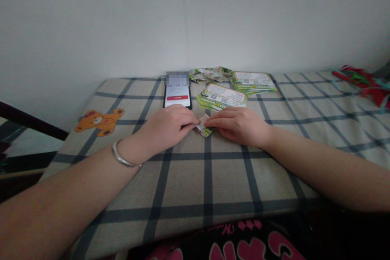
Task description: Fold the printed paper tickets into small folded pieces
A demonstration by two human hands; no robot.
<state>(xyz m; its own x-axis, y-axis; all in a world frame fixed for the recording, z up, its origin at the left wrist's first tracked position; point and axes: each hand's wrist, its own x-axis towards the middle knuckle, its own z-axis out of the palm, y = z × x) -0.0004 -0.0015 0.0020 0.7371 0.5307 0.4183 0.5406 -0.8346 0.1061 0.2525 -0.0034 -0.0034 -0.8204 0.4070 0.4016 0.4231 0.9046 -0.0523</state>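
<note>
Between my two hands a small folded piece of printed paper [204, 126] rests on the checked tablecloth. My left hand [173, 125], with a silver bangle at the wrist, pinches its left side. From the right, my right hand [239, 126] has its fingers closed on the other side of the paper. My fingers cover part of it. Just beyond the right hand lies a stack of green-edged printed leaflets [224, 96]. A phone [177, 96] showing a timer and a red button lies beyond my left hand.
A second leaflet stack [254, 81] and several folded paper pieces [210, 74] lie along the wall at the back. A brown bear picture [100, 122] is at the left of the checked tablecloth [183, 178]. Red and green stringy material [365, 85] lies far right.
</note>
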